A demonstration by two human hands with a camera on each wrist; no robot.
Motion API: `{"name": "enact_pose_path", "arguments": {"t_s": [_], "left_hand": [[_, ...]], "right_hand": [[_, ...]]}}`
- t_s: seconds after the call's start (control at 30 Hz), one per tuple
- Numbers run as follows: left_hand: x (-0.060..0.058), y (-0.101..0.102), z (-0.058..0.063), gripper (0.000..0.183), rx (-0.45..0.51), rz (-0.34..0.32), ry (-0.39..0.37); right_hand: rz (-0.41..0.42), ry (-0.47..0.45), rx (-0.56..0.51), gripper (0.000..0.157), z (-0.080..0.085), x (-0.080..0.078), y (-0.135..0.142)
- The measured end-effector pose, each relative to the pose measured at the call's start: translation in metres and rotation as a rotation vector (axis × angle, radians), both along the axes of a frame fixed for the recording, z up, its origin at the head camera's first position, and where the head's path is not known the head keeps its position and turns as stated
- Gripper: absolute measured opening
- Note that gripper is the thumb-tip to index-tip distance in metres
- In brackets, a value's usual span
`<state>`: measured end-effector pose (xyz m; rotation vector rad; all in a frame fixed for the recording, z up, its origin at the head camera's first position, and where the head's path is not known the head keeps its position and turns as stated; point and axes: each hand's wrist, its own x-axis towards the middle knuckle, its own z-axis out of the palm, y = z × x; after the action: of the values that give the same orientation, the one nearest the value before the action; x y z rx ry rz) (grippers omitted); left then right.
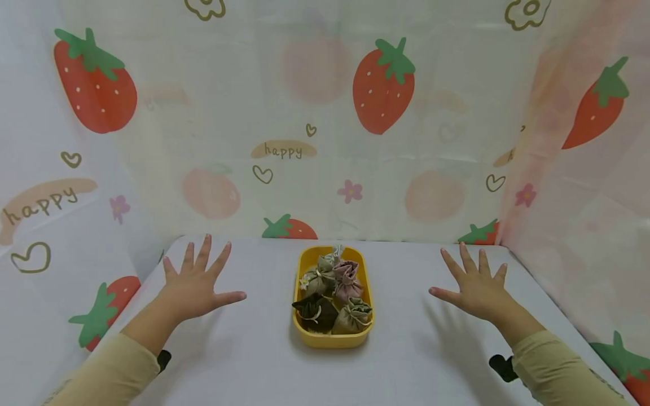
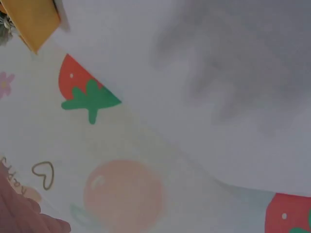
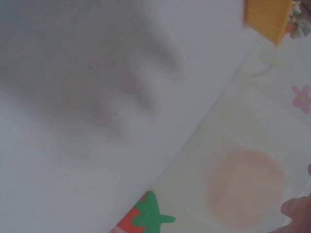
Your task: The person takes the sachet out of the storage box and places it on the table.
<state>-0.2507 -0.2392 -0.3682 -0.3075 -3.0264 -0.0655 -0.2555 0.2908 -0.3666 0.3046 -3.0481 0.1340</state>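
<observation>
Strawberry-print curtains (image 1: pixel 325 211) stand behind and beside a white table (image 1: pixel 401 355). Over it the left hand (image 1: pixel 192 290) and right hand (image 1: pixel 477 292) hover, fingers spread wide, well apart from the yellow tray (image 1: pixel 332 341) between them on the table, holding small tied pouches (image 1: pixel 348 288).

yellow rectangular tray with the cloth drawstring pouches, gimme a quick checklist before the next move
1. Left hand free: ok, fingers spread, holding nothing.
2. Right hand free: ok, fingers spread, holding nothing.
3. Yellow rectangular tray upright on the flat white tabletop: ok.
4. Small cloth drawstring pouches gathered in the tray: ok, clustered together, greenish, pink and dark ones among them.
5. Hands touching the tray: not ok, one stands apart on either side.
6. What the pouches contain: cannot tell, the cloth hides it.
</observation>
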Motion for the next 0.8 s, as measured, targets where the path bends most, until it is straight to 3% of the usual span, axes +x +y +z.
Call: {"name": "enact_pose_path", "arguments": {"t_s": [0.4, 0.8], "left_hand": [[0.0, 0.058, -0.02, 0.106, 0.019, -0.102, -0.034], [0.001, 0.088, -0.044, 0.105, 0.066, -0.16, -0.066]], "right_hand": [[0.004, -0.014, -0.009, 0.096, -0.002, -0.001, 0.0], [0.005, -0.03, -0.031, 0.096, -0.006, -0.002, -0.003]]}}
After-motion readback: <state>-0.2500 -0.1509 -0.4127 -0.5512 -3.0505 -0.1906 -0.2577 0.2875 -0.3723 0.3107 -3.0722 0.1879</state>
